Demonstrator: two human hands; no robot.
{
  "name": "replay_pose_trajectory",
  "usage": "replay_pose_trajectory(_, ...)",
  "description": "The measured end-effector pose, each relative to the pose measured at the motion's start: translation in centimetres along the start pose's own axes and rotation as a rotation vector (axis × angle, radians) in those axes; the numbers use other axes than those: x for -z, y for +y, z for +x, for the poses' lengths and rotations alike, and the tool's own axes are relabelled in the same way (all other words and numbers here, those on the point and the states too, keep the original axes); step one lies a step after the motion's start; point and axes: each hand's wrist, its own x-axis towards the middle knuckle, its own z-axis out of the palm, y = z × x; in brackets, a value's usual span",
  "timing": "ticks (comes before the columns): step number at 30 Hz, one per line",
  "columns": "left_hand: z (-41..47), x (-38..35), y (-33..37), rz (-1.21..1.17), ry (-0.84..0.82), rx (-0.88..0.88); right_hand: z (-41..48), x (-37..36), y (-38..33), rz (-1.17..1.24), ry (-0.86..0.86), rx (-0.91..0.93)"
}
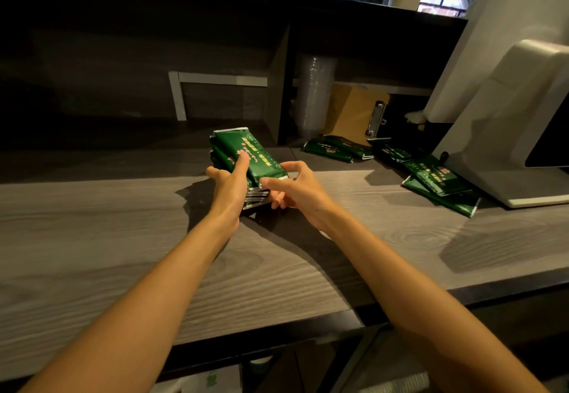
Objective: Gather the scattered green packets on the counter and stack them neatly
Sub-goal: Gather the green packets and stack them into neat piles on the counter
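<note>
Tabletop: grey wood-grain, lit along the near half and shadowed toward the back shelf. A white counter terminal is noted at the right end.

Loose green packets: several are seen overlapping against the foot of the terminal. A second small group lies farther back, just in front of a clipboard. Both groups are well apart from the hands and not yet collected.

Gathered stack of green packets: held above the middle of the tabletop and tilted, far end up. The silver sealed ends are fanned unevenly at the near side, so the stack is not squared.

Left hand: the stack is gripped from its left side, thumb laid on the top face and fingers wrapped underneath.

Right hand: thumb and forefinger are set against the near right corner, and the other fingers are curled under the silver ends.

Step judged in hand: squaring the partial stack, mid-task. Next move, as judged: the near ends are to be tapped flush, then a reach right is required for the remaining packets while the stack is kept in the left hand.
</note>
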Motion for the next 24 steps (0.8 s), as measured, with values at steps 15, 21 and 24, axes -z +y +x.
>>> replay_pose_trajectory(15,-0.9,-6.1,1.7,-0.036,-0.133,0.104,2.9,9.8,0.3,-0.328,0.476,-0.057)
replay_pose_trajectory(21,-2.0,-12.0,1.0,-0.006,-0.272,0.153,1.1,17.1,3.5,-1.111,0.668,-0.047)
replay_pose_trajectory(24,-2.7,-14.0,0.5,-0.004,-0.324,0.18,0.7,19.3,4.6,-1.213,0.629,-0.244)
